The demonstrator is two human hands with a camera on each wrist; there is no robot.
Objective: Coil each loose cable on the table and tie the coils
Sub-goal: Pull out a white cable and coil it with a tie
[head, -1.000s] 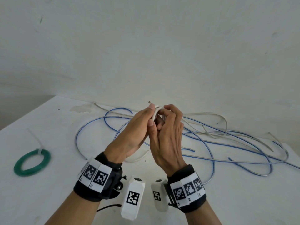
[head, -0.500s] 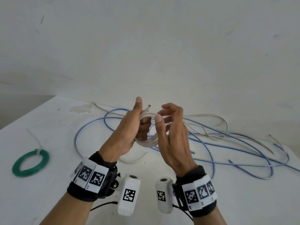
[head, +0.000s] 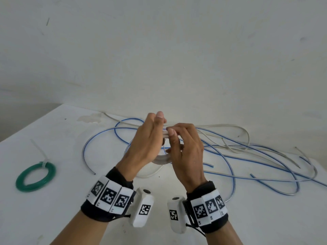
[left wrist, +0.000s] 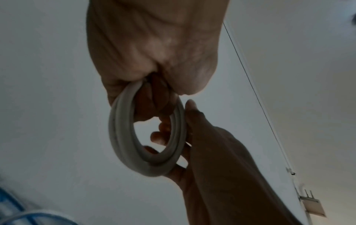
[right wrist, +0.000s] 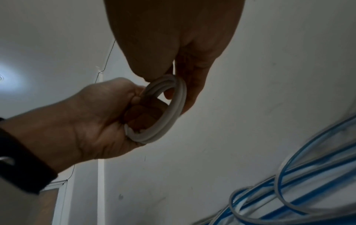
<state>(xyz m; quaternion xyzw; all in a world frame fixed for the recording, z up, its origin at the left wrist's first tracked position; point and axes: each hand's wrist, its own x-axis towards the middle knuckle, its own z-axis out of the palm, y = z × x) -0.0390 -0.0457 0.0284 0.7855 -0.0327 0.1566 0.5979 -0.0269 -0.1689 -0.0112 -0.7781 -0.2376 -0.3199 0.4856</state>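
Observation:
A small white cable coil (head: 161,159) of a few turns hangs in the air between my hands, above the table's middle. My left hand (head: 148,138) grips its left side, with fingers curled through the ring (left wrist: 119,130). My right hand (head: 184,147) pinches the coil's right rim (right wrist: 174,115) between thumb and fingers. Loose blue cables (head: 234,181) and loose white cables (head: 226,125) lie tangled on the table behind and to the right of my hands. The hands hide the coil's top in the head view.
A green coil (head: 35,175) bound with a white zip tie (head: 44,163) lies at the left of the white table (head: 70,218). A short white cable piece (head: 150,175) lies under my hands. A wall stands close behind the table.
The cable end that stuck up beside my left thumb half a second ago is out of sight. My right hand has closed back onto the coil's rim, and both hands sit closer together.

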